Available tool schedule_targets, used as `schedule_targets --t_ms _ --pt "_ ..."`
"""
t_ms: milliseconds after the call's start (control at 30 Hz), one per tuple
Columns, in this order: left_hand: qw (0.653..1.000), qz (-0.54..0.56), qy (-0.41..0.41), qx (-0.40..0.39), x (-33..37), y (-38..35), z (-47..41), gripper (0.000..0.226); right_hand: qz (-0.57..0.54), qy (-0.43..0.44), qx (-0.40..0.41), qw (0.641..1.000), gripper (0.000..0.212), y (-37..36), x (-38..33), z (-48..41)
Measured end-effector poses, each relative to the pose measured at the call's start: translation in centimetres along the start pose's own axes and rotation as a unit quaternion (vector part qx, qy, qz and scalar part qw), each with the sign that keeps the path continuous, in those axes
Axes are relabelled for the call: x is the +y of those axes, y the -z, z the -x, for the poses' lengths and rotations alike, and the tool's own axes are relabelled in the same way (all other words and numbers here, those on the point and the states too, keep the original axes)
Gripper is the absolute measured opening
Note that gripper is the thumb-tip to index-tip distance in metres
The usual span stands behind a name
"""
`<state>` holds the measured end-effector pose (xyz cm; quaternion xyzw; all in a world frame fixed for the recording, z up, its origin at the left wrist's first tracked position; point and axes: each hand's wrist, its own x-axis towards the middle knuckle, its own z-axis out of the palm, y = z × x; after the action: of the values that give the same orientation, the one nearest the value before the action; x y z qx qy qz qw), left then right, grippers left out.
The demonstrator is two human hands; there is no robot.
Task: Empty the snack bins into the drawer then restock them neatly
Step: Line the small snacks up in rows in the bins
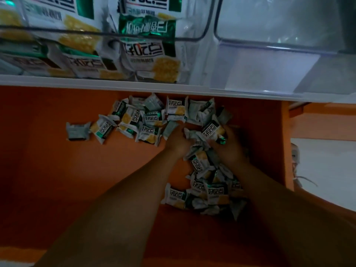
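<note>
Left hand [178, 144] and right hand [230, 149] had fingers curled round a bunch of snack packets [204, 135] scooped between them, just below the white shelf edge [96, 81]. Packets white, green and yellow, printed 好吃点. More lay loose on the orange drawer floor [57, 170] below that edge. Above it: clear bin [185, 54] holding packets, second clear bin [269, 64] beside. Dim light.

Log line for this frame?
phase: gathering; left hand in snack packets; right hand grips snack packets; drawer: loose pile; left bin stocked; right bin looks empty
</note>
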<state>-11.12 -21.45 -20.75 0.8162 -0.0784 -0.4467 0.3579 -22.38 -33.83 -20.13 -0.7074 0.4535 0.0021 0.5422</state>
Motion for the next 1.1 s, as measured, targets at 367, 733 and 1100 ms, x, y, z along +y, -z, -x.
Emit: schedule_targets --t_ms 367,733,1100 --pt "0.991 0.133 0.019 0.024 0.0 5.8 7.5 0.048 0.135 0.019 -0.044 0.990 0.059 2.5 -3.7 4.0" --pt "0.933 0.336 -0.109 -0.075 8.8 11.4 21.9 0.043 0.048 0.245 -0.108 0.962 0.042 5.8 -17.2 17.2" --pt "0.940 0.283 -0.184 0.059 11.8 15.2 25.4 0.083 0.058 0.259 -0.176 0.948 0.074 10.8 -24.8 20.1"
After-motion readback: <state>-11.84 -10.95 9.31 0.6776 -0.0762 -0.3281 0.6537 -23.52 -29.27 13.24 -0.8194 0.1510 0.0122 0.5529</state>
